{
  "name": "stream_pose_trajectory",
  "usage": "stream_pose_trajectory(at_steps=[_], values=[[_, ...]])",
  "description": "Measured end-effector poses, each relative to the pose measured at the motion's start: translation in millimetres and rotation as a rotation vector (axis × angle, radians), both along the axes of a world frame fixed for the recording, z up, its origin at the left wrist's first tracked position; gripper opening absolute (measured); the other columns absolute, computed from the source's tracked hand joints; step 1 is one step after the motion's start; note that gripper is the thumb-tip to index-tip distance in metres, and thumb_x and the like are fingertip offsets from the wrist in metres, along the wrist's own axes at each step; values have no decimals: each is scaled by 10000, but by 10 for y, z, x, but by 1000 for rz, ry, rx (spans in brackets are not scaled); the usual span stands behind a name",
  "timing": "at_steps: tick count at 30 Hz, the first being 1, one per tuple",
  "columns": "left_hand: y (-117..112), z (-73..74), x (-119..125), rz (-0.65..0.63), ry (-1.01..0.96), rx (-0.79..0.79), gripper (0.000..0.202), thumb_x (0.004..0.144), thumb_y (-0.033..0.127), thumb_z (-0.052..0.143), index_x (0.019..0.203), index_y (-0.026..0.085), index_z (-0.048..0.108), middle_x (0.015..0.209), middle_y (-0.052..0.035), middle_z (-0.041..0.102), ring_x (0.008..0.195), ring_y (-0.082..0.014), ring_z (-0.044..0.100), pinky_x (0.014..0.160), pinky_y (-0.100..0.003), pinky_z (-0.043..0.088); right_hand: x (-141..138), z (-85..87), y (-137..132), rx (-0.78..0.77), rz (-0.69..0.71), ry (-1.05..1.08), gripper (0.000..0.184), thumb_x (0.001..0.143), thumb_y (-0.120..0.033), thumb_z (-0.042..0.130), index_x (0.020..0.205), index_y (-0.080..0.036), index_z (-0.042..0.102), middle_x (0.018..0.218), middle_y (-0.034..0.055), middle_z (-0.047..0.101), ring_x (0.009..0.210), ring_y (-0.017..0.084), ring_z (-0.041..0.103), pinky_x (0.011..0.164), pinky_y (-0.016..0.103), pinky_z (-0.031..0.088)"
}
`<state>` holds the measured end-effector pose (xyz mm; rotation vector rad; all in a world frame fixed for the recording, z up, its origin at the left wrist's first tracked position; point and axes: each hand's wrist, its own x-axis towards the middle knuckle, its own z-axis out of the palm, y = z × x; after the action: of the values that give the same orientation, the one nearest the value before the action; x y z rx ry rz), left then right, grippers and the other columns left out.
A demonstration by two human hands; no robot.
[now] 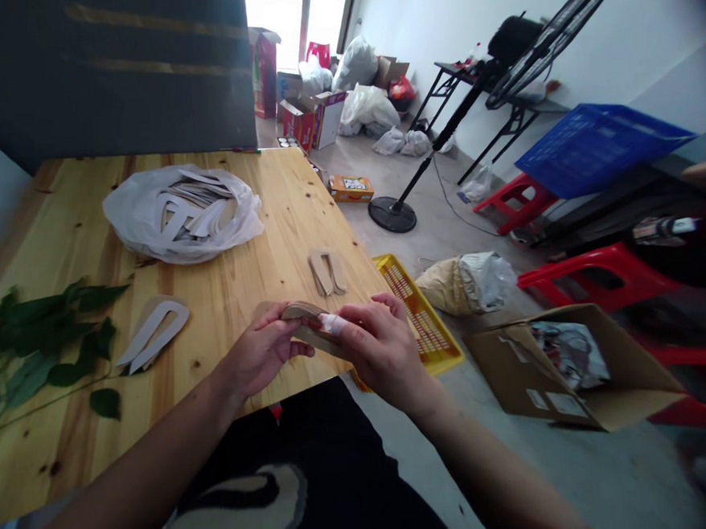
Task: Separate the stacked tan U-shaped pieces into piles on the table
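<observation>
My left hand [261,353] and my right hand [378,345] both pinch a bent cardboard cut-out [306,318] just above the near right edge of the wooden table [221,282]. A white bandage wraps one right finger. Two small folded cardboard pieces [328,271] lie on the table just beyond my hands. A white U-shaped cardboard cut-out [152,331] lies to the left. A white plastic bag [183,214] holding several more cut-outs sits farther back.
A leafy green branch [41,339] lies at the table's left. A yellow basket [422,318] sits on the floor by the table's edge, with an open cardboard box [572,370], red stools [601,275], a fan stand [393,213] and a blue crate [599,146] beyond.
</observation>
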<state>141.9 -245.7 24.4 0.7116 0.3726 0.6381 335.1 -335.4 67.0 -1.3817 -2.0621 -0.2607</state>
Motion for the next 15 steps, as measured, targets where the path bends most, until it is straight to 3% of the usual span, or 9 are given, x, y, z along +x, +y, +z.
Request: stream_pose_trajectory(at_steps=[5, 10, 15], values=[[-19, 14, -6, -42, -6, -55, 191, 855, 274, 725, 1024, 201, 777, 962, -58, 744, 817, -174, 658, 674, -270, 572, 26, -47, 11, 39, -17, -55, 263, 980, -190, 659, 1220, -292, 626, 1048, 20, 733, 900, 164, 675, 1013, 407, 378], [-31, 46, 25, -42, 57, -164, 464, 859, 606, 712, 974, 162, 784, 920, -87, 754, 796, -184, 668, 630, -269, 572, 26, -68, 13, 79, 5, -79, 253, 967, -158, 660, 1193, -270, 643, 1049, 21, 731, 893, 164, 665, 995, 402, 385], [-48, 95, 52, -2, 127, -235, 377, 770, 539, 831, 855, 176, 775, 845, -52, 754, 724, -160, 658, 580, -248, 550, 32, -90, 1, 57, 23, -111, 256, 978, -167, 642, 1212, -268, 635, 1069, 33, 734, 908, 174, 667, 986, 412, 393]])
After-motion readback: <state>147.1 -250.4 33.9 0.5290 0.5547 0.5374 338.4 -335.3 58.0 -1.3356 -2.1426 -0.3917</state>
